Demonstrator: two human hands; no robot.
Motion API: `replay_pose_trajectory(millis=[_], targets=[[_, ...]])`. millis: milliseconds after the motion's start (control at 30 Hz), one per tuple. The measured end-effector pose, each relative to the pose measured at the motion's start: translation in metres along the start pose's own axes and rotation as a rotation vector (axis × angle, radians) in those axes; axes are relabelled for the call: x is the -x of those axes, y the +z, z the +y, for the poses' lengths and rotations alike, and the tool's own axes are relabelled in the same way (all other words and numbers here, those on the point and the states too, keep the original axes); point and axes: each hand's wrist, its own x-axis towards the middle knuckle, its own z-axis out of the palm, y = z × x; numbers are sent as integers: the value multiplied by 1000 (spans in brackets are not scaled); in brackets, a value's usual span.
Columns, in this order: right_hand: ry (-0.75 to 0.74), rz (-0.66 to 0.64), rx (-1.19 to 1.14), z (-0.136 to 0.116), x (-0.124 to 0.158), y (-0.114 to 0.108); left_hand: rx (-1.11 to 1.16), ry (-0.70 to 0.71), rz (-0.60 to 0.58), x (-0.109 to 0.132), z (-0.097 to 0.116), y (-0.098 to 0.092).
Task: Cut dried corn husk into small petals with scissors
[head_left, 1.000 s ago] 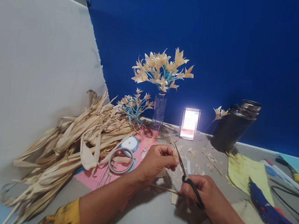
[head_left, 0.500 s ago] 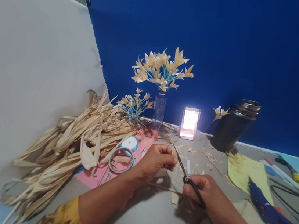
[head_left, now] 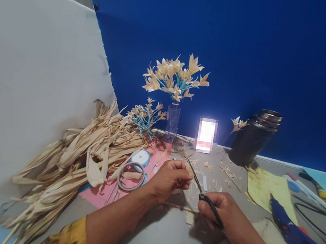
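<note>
My right hand (head_left: 215,210) is closed around the black handles of a pair of scissors (head_left: 199,185), whose blades point up and to the left. My left hand (head_left: 173,178) is pinched by the blades. A small pale piece of corn husk (head_left: 188,169) shows at its fingertips, partly hidden by fingers and blades. Below the hands runs a thin tan stick (head_left: 179,206); whether my right hand touches it I cannot tell. Husk scraps (head_left: 228,172) lie beyond the scissors.
At left is a heap of dried husks (head_left: 79,158), beside a ribbon spool (head_left: 140,157) and a tape roll (head_left: 131,176) on pink paper (head_left: 158,156). Husk flowers (head_left: 176,73) stand in a clear vase (head_left: 172,121). A dark flask (head_left: 253,140) and blue glue gun (head_left: 289,232) are at right.
Both hands and the scissors stay nearly in place, the blades still beside my left fingertips. The view has shifted very slightly.
</note>
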Motion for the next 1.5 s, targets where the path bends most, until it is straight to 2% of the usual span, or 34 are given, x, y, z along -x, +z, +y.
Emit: replay_pose_trajectory(millis=[233,433,733,867,1100,1500], targets=[[41,14,-20,-3,2,2,18,-13,-3,1,-2,1],[28,31,-1,5,0,1,-20,57,-3,0,-3,0],[-89,-148,-90,1,3,-10,-57,95,-11,1,1,-2],[-122,-174,-69,0,5,-16,-54,97,-2,0,4,-4],[-111,-252,-121,3,8,-17,-8,93,-45,3,11,-1],[-53,-335,-112,8,7,-23,-57,101,-77,2,12,-5]])
